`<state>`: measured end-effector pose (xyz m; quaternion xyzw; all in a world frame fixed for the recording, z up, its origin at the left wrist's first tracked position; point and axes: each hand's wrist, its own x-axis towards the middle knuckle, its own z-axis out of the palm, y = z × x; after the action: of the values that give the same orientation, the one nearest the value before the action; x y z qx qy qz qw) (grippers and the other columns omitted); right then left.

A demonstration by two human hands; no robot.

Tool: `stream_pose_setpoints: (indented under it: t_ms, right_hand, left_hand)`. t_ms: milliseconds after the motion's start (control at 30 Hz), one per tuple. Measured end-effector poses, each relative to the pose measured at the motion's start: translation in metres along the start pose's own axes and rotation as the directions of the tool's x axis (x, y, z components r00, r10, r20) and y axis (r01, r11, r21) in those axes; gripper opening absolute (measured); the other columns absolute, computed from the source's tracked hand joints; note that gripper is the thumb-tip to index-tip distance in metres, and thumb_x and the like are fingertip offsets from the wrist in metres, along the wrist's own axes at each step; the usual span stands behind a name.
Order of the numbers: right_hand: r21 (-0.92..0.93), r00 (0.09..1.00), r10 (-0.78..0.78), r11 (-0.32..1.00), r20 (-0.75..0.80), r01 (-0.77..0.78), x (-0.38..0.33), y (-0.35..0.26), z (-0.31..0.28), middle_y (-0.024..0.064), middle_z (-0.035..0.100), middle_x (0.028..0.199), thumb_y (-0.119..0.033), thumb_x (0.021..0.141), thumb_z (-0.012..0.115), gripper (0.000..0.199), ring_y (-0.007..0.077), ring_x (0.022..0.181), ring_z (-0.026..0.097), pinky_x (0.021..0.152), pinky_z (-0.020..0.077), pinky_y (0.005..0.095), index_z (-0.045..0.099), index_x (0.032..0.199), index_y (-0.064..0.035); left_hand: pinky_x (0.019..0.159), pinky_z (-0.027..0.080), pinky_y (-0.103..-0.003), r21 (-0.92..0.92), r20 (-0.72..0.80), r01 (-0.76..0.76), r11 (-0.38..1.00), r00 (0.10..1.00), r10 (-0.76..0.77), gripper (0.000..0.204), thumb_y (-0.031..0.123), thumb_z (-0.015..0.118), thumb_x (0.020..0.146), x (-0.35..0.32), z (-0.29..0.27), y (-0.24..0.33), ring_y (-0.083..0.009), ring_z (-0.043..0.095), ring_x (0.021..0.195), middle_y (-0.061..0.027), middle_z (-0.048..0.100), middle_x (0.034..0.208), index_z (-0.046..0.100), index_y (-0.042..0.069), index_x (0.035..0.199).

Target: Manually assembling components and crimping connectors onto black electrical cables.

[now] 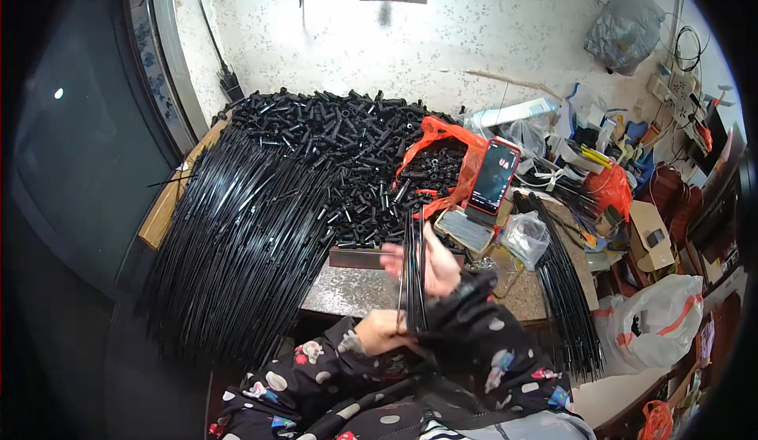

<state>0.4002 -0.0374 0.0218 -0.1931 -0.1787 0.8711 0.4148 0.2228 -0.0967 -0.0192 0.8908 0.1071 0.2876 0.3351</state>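
My left hand (381, 331) is closed around the lower end of a bundle of thin black rods (412, 274), held upright in front of me. Higher up, my right hand (440, 268) is against the bundle with its fingers stretched out behind the rods and its thumb raised. Left of my hands, a broad heap of long thin black rods (229, 242) hangs over the table's front edge. Beyond them lies a large pile of short black tubular parts (339, 136). A dark bar (359, 258) edges this pile on the near side.
A phone (495, 175) leans upright beside a red plastic bag (474, 152) of small black parts. A grey tray (466, 229) and a clear bag (526, 238) lie near my right hand. More black rods (564, 298) overhang at right, beside a white bag (655, 321).
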Motion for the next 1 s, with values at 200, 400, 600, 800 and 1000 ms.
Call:
stream_pose_setpoints:
  t_ms: [200,400,600,800,1000]
  right_hand:
    - [-0.865,0.72,-0.624,0.498,-0.303,0.068,-0.001,-0.018,0.019,0.0138,0.057,0.103,-0.046,0.092,0.026,0.055,0.0217,0.101,0.051,0.085,0.0397,0.032,0.045,0.115,0.0007]
    - [-0.653,0.947,-0.27,0.688,0.174,0.316,-0.094,0.037,0.064,0.0217,0.058,0.103,-0.07,0.077,0.008,0.096,0.0272,0.1,0.054,0.093,0.0354,0.0341,0.047,0.115,0.0094]
    - [-0.596,0.675,-0.652,0.708,-0.346,0.379,-0.059,0.031,0.012,0.0179,0.057,0.1,-0.065,0.082,0.024,0.08,0.0274,0.092,0.056,0.087,0.0408,0.0368,0.045,0.111,0.0067]
    - [-0.181,0.965,-0.03,0.983,-0.261,-0.018,0.014,0.033,-0.062,0.0151,0.058,0.098,-0.058,0.085,0.031,0.064,0.0279,0.086,0.058,0.074,0.0483,0.0397,0.046,0.106,0.0003]
    - [-0.839,0.69,-0.716,0.435,-0.103,0.326,0.005,0.017,-0.035,0.0146,0.045,0.123,-0.042,0.091,0.033,0.054,0.0243,0.115,0.042,0.092,0.0367,0.0348,0.038,0.124,-0.0004]
  left_hand:
    - [0.076,0.046,-0.037,0.036,-0.357,0.11,0.993,0.93,-0.09,0.029,0.016,0.068,0.069,0.001,0.019,-0.036,-0.0284,0.057,0.086,-0.0095,0.058,0.094,0.061,0.007,0.096]
    - [0.099,0.021,-0.053,0.353,-0.479,0.504,0.788,0.821,-0.311,0.086,0.036,0.073,0.057,-0.012,0.018,-0.023,-0.039,0.03,0.122,-0.0271,0.034,0.128,0.036,-0.003,0.124]
    - [0.1,0.018,-0.055,0.534,0.425,-0.175,0.827,0.901,-0.083,0.087,0.031,0.072,0.056,0.019,-0.022,-0.011,-0.0275,0.018,0.131,-0.0094,0.024,0.14,0.031,0.018,0.132]
    - [0.103,0.017,-0.053,0.354,0.574,-0.514,0.781,0.779,0.253,0.039,0.023,0.06,0.062,0.013,0.004,-0.056,-0.0263,0.03,0.125,-0.0084,0.043,0.125,0.054,0.013,0.099]
    - [0.102,0.018,-0.052,0.354,0.471,-0.357,0.865,0.867,0.165,0.054,0.021,0.059,0.065,0.024,-0.001,-0.05,-0.0218,0.03,0.126,-0.0074,0.039,0.131,0.048,0.014,0.118]
